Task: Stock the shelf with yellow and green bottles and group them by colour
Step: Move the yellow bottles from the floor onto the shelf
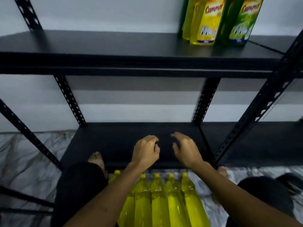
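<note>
We see both hands over the lower black metal shelf (114,141) — left hand (145,151) loosely curled, right hand (186,149) spread, both holding nothing, five yellow plastic bottles (157,202) lying on the floor below, yellow and green labelled bottles (218,20) upright on the upper black shelf (98,43) at right.

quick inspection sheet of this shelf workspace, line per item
surface: black lower shelf bare under the hands; upper shelf holds bottles at its right end
job's things: yellow bottles and green bottles upright, mixed, on the upper shelf; five yellow bottles on the floor lying side by side
clutter: nothing seen
grippers: left hand loosely curled, right hand spread, both holding nothing
cables: nothing seen
surroundings: pale wall, crinkled floor sheet, person's knees
</note>
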`<state>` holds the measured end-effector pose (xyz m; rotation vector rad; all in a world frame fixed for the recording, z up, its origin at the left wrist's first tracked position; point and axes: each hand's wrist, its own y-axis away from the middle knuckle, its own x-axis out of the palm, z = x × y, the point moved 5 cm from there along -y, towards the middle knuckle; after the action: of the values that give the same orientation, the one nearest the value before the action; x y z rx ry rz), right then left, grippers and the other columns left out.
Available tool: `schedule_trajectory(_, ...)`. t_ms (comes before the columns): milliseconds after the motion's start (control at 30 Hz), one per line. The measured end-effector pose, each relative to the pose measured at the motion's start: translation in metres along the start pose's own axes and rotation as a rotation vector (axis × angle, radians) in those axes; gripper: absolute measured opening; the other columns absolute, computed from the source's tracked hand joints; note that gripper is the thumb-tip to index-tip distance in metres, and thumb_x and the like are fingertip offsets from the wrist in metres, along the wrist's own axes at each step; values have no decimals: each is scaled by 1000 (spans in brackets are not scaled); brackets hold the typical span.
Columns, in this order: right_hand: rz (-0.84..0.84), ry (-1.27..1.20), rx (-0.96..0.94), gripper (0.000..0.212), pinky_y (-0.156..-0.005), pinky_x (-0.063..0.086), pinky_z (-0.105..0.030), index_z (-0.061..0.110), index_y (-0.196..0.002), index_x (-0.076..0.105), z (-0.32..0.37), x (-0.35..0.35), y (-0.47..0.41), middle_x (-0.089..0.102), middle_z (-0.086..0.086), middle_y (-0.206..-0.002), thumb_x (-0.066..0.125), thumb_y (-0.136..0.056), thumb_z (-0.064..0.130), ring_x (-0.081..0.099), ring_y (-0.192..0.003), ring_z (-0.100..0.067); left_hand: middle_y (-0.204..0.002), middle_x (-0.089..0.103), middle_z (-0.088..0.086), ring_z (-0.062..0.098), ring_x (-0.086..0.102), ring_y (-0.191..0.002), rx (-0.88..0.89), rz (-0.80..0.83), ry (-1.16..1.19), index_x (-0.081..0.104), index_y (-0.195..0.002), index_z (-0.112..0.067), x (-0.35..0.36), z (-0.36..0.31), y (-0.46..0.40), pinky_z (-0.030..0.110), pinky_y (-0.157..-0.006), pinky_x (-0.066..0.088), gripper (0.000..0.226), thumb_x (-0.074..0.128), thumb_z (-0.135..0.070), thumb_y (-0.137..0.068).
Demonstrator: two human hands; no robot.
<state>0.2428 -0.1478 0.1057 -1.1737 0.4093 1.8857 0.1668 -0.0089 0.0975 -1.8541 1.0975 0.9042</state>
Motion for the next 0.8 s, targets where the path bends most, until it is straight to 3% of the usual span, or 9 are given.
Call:
schedule_trajectory(100,148,-63,213,38,-94,48,-34,12,-128,62,-50,48,22,65,-10,-127,56,-90,13,60,-117,-28,-112,70,4,26,65,-102,-219,247,20,67,-115,-18,45,28,12,33,-79,52,27,50,-23,-94)
schedule_trajectory(233,239,-167,501,34,-91,43,-33,5,-121,64,-109,106,58,67,-18,-120,63,-87,11,59,-115,-34,-102,71,9,30,66,-94,-419,371,108,71,-102,-14,86,46,24,39,-78,56,21,52,-18,-93)
schedule_trajectory(300,277,-207,639,36,-92,43,-34,1,-120,63,-139,133,76,66,-20,-120,65,-85,8,60,-114,-36,-104,72,10,31,66,-99,-494,460,85,72,-98,-16,114,51,32,40,-81,56,21,54,-18,-88)
schedule_trajectory(433,341,-170,825,43,-98,39,-35,-3,-127,55,-185,165,117,61,-24,-125,64,-85,4,56,-120,-38,-120,65,12,34,61,-112,-578,709,-7,65,-109,-14,166,47,61,37,-84,51,27,57,-28,-88)
schedule_trajectory(567,464,-112,993,54,-99,42,-41,3,-133,45,-223,189,149,58,-24,-128,66,-84,13,54,-121,-38,-132,57,13,36,55,-121,-764,858,-6,57,-123,-12,215,46,94,41,-92,50,40,52,-38,-92)
schedule_trajectory(667,513,-153,1098,77,-99,43,-47,8,-143,33,-242,205,159,53,-25,-132,74,-81,28,50,-123,-41,-145,45,13,37,52,-124,-866,938,3,53,-128,-13,242,48,110,42,-93,48,47,59,-34,-86)
schedule_trajectory(800,547,-157,1145,103,-104,37,-56,17,-151,11,-250,221,157,40,-23,-143,76,-76,45,41,-130,-45,-140,48,19,40,52,-122,-899,900,-21,42,-136,-7,259,54,119,46,-93,49,66,64,-37,-82)
